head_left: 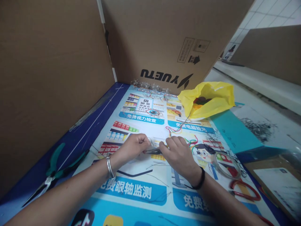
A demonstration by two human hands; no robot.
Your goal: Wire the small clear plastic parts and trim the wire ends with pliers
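My left hand, with a silver bangle at the wrist, is closed in a pinch. A small pale, shiny loop shows at its fingertips; its exact kind is too small to make out. In my right hand, which wears a black band, is a pair of pliers. Their dark jaws point left and reach the left fingertips, while the handles are mostly hidden in the palm. Whether the jaws grip the loop I cannot tell. Red and green threads or thin wires lie just beyond the right hand.
Teal-handled pliers lie at the left. To the right are a clear round roll, a red-handled tool and a cardboard piece. A yellow bag stands behind, beside tangled wire bits. Cardboard walls enclose the back and left.
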